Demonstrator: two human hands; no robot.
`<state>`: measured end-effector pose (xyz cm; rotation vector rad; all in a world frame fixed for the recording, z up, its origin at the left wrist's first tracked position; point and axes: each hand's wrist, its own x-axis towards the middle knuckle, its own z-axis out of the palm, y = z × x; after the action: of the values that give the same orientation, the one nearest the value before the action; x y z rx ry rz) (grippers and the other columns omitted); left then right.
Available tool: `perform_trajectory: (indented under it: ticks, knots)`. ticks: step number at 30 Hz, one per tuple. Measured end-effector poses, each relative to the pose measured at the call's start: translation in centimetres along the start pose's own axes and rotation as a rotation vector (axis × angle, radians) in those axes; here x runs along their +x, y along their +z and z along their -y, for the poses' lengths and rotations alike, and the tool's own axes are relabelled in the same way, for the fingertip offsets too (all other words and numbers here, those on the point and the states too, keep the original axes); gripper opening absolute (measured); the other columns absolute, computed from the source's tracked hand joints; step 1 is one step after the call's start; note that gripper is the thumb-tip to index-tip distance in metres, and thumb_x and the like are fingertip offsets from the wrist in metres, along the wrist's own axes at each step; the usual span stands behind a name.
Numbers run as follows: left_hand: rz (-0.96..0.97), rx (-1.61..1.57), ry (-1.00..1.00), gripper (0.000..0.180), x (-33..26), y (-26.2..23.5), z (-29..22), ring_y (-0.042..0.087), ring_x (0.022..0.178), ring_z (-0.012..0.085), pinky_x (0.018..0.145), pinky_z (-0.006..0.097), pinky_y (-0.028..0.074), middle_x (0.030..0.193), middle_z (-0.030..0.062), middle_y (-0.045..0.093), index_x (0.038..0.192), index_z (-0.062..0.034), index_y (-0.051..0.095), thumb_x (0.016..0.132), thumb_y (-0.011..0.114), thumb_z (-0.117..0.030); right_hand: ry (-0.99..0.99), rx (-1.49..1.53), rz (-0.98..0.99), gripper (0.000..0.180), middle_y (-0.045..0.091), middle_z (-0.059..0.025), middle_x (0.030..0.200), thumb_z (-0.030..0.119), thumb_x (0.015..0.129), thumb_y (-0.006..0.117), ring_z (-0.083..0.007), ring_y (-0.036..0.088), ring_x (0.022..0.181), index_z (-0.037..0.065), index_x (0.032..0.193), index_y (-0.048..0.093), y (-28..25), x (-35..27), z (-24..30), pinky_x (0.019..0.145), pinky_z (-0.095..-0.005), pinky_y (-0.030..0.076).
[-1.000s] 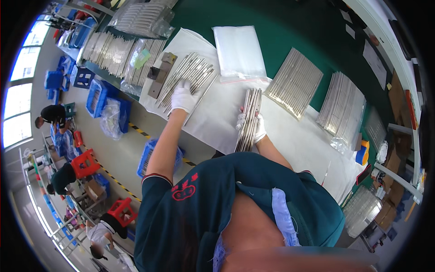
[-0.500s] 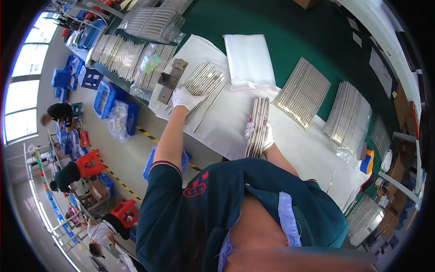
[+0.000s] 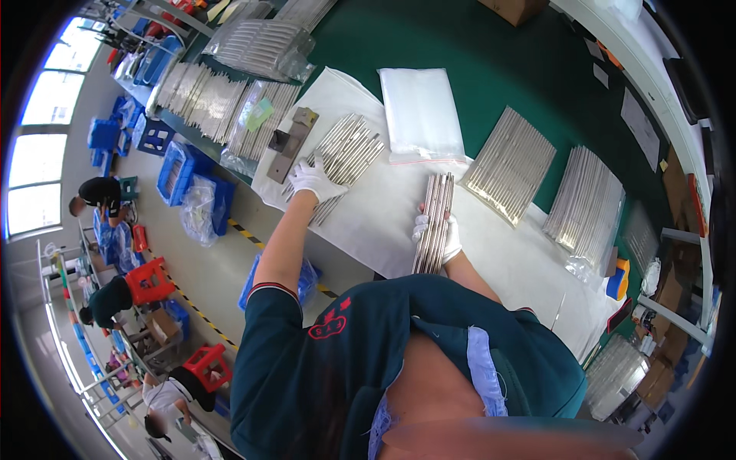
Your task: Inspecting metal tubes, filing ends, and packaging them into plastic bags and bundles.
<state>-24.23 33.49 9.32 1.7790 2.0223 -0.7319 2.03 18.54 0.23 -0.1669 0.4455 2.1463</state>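
Observation:
My left hand (image 3: 314, 182), in a white glove, lies on a loose pile of thin silver metal rods (image 3: 351, 149); its fingers are spread over their lower left part. In my right hand (image 3: 453, 239), also gloved, a bundle of similar metal rods (image 3: 436, 211) stands with its length pointing away from me, fingers wrapped round its lower half. Left of the pile is a brown-grey metal block (image 3: 294, 144) with a small dark piece (image 3: 278, 140) on it. All of this is over a white cloth (image 3: 368, 230) on the table.
A stack of clear plastic bags (image 3: 422, 115) lies beyond my hands. Wrapped rod packs, one nearer (image 3: 509, 165) and one farther right (image 3: 586, 199), lie on the right. More rods (image 3: 201, 100) are at the far left. Blue crates (image 3: 184, 175) stand on the floor, with people beyond.
The single rod that lay apart to the right of the pile now lies against it. My left hand's fingers have spread on the rods. My right hand keeps its bundle.

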Motion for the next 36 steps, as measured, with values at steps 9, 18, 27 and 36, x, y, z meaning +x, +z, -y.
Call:
perform_trajectory:
  ticks: [9,18,27,36]
  knots:
    - [-0.139,0.039,0.051,0.108,-1.1,1.7,-0.7,0.029,0.124,0.0377,0.101,0.040,0.027,0.132,0.0270,0.027,0.140,-0.0046,0.010,0.059,0.065,-0.052,-0.020,-0.012,0.045,0.059,0.046,-0.0034,0.081,0.034,0.065,0.070,-0.0159,0.048,0.074,0.006,0.112,0.047,-1.1,0.2,0.3,0.072,-0.0317,0.042]
    - [-0.088,0.029,0.025,0.106,0.6,1.1,0.6,0.026,0.124,0.0415,0.102,0.045,0.023,0.132,0.0305,0.025,0.139,-0.0035,0.011,0.058,0.065,-0.045,-0.015,0.000,0.022,0.057,0.047,-0.0016,0.081,0.033,0.066,0.070,-0.0140,0.049,0.074,0.007,0.112,0.047,-0.3,-0.2,-0.4,0.073,-0.0323,0.043]
    - [-0.282,-0.101,0.087,0.080,2.7,2.5,3.5,0.045,0.107,0.0351,0.090,0.043,0.037,0.113,0.0218,0.044,0.126,0.0014,0.033,0.062,0.065,-0.036,-0.018,0.021,-0.004,0.059,0.047,-0.0043,0.081,0.034,0.065,0.071,-0.0169,0.048,0.073,0.005,0.111,0.048,-0.1,-0.2,-0.4,0.072,-0.0332,0.042]
    - [-0.260,-0.203,0.069,0.047,4.9,3.8,4.5,0.056,0.097,0.0378,0.083,0.039,0.046,0.104,0.0258,0.054,0.106,0.0049,0.050,0.070,0.055,-0.024,-0.013,0.008,-0.036,0.059,0.047,-0.0042,0.081,0.033,0.064,0.070,-0.0168,0.048,0.073,0.005,0.111,0.048,0.6,-0.2,-0.4,0.072,-0.0325,0.042]
